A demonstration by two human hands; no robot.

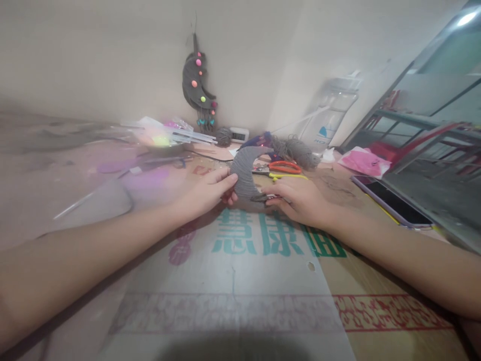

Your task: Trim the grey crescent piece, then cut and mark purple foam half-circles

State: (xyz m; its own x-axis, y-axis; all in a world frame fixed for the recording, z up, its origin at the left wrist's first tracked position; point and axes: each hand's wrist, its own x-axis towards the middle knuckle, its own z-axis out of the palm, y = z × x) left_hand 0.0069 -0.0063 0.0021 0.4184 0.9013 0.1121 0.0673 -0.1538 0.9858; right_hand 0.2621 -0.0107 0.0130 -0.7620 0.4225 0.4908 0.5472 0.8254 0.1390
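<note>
Gray yarn-wrapped crescent (244,173), center of the frame, sits between both hands. The left hand (220,188) pinches its left edge, thumb on top; the right hand (291,198) curls nearly closed at its lower right tip. Scissors (284,167) lie just beyond; bare cardboard (240,276) spreads below.

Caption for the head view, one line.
Left hand and right hand hold a yarn-wrapped crescent beside orange-handled scissors, below a hanging moon ornament.

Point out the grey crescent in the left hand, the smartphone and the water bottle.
Grey crescent (243,173): head view, on its wrapped middle.
Smartphone (393,200): head view, on its dark screen.
Water bottle (334,118): head view, on its side.
</note>
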